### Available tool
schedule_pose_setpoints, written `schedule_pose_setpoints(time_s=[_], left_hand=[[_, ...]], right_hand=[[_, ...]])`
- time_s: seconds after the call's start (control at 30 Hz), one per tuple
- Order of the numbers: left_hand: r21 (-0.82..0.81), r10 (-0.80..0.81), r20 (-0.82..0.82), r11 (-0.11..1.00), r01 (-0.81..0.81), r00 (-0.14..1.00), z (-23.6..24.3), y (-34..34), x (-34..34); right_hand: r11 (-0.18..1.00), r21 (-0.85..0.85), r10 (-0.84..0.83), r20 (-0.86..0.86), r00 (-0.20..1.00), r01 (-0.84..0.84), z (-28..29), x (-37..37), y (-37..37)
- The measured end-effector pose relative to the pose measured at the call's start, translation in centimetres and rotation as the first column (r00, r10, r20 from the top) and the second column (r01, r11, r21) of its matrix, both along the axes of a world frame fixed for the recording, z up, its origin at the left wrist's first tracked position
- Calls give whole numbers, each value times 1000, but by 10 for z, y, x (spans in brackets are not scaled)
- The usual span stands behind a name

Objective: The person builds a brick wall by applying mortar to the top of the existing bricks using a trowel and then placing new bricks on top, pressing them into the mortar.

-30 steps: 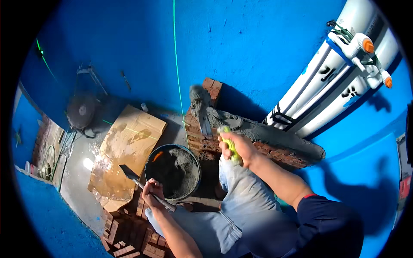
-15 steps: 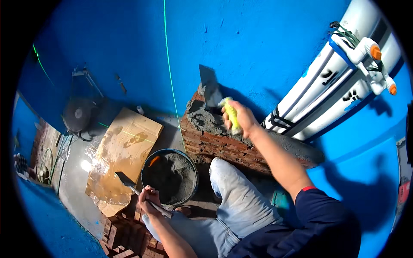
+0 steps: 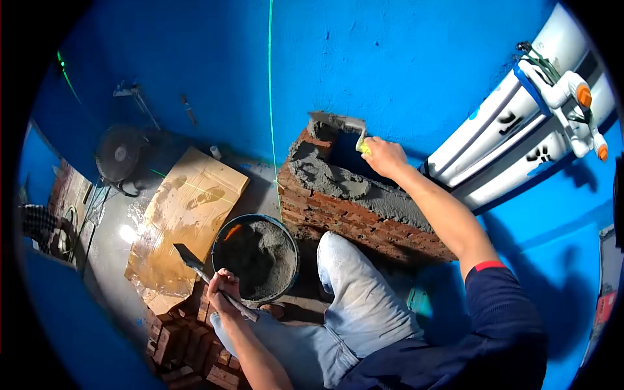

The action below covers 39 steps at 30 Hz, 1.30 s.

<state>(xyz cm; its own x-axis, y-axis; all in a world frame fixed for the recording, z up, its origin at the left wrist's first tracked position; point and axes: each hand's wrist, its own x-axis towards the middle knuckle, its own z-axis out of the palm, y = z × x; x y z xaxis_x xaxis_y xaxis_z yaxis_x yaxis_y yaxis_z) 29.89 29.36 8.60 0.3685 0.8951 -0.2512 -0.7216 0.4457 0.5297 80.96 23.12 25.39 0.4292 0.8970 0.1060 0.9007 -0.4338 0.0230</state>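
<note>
My right hand (image 3: 385, 157) is closed round the yellow handle of a trowel (image 3: 350, 121). The trowel's blade lies over the grey mortar (image 3: 328, 177) at the far end of a low brick wall (image 3: 351, 211), close to the blue wall. Part of the blade cannot be told apart from the mortar. My left hand (image 3: 224, 290), at lower left, grips the grey shaft of a flat-bladed tool (image 3: 190, 260), its dark blade pointing away from me to the left. Beside that hand stands a round bucket (image 3: 297, 266) holding wet mortar (image 3: 276, 250).
Stacked bricks (image 3: 188, 348) lie below a wet cardboard sheet (image 3: 188, 195). A round dark fan-like object (image 3: 120, 154) stands at the far left. White pipes (image 3: 513, 123) lean at right. A green laser line (image 3: 270, 97) runs down the blue wall (image 3: 390, 65). Another person's checked sleeve (image 3: 39, 221) shows at far left.
The trowel's blade, upright above the brick wall's end before, has tipped down across the mortar there. My right hand has turned and moved away and right. My left hand keeps its hold.
</note>
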Motion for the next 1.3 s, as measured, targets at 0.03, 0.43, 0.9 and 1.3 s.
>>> schedule_pose_setpoints(time_s=[0.03, 0.43, 0.9, 1.3], left_hand=[[-37, -6, 14, 999, 7, 1000, -6, 0, -1], [-44, -45, 65, 998, 48, 997, -19, 3, -6], [18, 14, 10, 1000, -14, 1000, 5, -7, 8], [-68, 33, -94, 997, -39, 995, 13, -7, 10]], right_hand=[[997, -71, 22, 2, 1000, -21, -3, 2, -1], [994, -11, 108, 61, 992, -107, -19, 10, -11], [1000, -8, 27, -15, 1000, -27, 20, 3, 21], [982, 178, -72, 9, 997, 69, 1, 33, 18]])
